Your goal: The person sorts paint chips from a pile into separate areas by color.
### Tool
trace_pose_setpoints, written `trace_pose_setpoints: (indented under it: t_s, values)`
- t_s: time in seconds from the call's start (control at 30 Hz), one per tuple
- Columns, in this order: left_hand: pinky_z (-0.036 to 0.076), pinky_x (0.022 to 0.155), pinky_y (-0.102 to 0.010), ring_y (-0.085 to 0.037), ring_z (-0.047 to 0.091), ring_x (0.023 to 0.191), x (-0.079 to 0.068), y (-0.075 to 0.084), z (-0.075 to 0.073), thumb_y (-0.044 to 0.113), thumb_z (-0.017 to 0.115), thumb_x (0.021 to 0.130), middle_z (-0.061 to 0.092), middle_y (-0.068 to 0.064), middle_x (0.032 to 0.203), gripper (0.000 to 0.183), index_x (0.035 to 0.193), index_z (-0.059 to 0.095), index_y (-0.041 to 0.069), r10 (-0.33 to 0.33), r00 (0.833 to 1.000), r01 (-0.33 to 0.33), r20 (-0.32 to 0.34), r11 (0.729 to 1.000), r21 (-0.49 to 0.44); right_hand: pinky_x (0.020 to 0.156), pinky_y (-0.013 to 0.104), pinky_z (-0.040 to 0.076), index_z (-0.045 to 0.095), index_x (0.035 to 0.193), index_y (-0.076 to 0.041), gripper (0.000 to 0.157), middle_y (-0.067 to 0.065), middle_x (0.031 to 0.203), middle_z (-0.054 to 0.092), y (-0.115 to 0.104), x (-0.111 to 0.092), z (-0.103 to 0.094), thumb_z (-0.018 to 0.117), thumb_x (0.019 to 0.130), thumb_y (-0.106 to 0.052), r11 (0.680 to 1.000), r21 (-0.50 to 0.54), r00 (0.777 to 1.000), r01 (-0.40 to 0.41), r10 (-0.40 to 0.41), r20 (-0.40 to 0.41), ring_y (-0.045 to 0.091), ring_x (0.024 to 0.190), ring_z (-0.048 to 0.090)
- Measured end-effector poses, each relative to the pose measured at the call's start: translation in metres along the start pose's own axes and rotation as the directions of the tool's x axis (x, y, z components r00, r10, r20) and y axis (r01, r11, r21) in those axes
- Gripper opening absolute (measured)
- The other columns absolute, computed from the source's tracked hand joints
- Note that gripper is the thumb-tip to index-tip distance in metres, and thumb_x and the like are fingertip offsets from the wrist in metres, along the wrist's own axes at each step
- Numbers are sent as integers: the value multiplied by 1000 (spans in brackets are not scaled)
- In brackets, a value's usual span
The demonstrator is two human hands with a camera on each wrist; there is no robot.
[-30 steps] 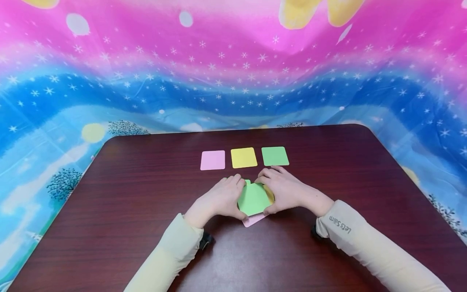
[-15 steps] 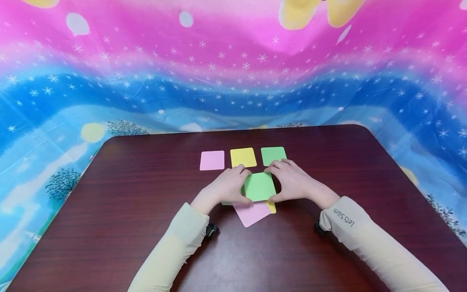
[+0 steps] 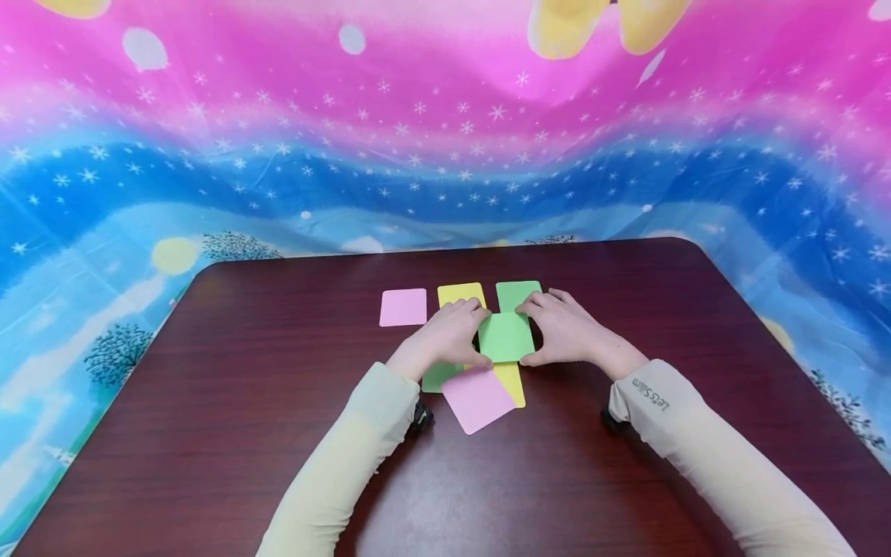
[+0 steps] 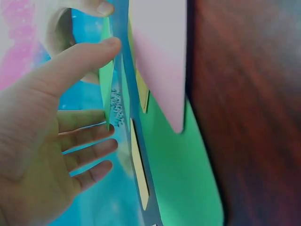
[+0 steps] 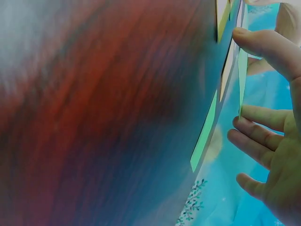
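Both hands hold one green square card [image 3: 506,338] by opposite sides, raised over the table. The left hand [image 3: 448,334] pinches its left side between thumb and fingers. On the opposite side, the right hand [image 3: 565,333] grips the card the same way. In the left wrist view the held card [image 4: 106,77] appears nearly edge-on, away from the tabletop. Below and nearer the person lies a loose pile: a pink card [image 3: 478,398] turned at an angle on top, a yellow card [image 3: 512,384] and another green card [image 3: 441,377] partly under it.
Along the back of the dark wooden table [image 3: 292,387] runs a row of a pink card [image 3: 403,307], a yellow card [image 3: 459,292] and a green card [image 3: 517,293]. The hands partly cover the latter two. A patterned cloth [image 3: 445,116] hangs behind the table.
Both hands have carried the green card up off the pile, away from the person and slightly right. More of the pink, yellow and green cards beneath now shows. The back row stays put.
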State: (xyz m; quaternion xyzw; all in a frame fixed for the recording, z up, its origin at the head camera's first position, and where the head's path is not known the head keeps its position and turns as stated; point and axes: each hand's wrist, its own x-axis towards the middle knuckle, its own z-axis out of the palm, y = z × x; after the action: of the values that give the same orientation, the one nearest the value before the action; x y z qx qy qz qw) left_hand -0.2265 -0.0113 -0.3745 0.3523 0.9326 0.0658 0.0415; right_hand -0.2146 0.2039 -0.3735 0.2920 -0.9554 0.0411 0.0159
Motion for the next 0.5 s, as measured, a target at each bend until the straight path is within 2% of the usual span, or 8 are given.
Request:
trace_pose_setpoints:
  t_s: [0.5]
  values:
    - [27,104,-39,-21,40,118,31,-5,5,54,66,72,47,-2,126,75,130,48,11,-43,999,42,5,998,54,104,53,19,52,125,-5,76,10,119,50,21,13,-2,73,66,-49,998,-14,997,-65,66,51,26,114,44]
